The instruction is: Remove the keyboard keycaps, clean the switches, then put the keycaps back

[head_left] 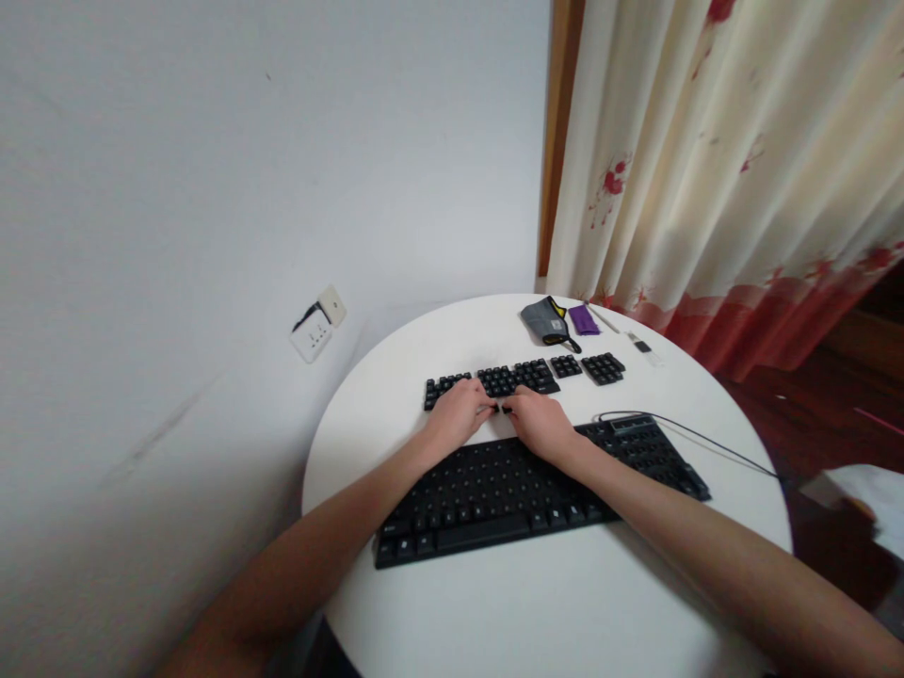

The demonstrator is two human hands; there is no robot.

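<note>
A black keyboard lies on the round white table, with many keycaps off its middle and bare key posts showing. Loose black keycaps sit in grouped rows behind it. My left hand is closed in a pinch just in front of these rows, a small dark keycap at its fingertips. Beside it, my right hand also pinches a small dark keycap, its forearm passing over the keyboard. The two sets of fingertips are close together. My hands and arms cover part of the keyboard and rows.
At the back of the white table lie a grey pouch-like fabric item, a purple cloth and a thin stick-like tool. A keyboard cable runs over the right edge. The wall with a socket borders the left; a curtain hangs behind.
</note>
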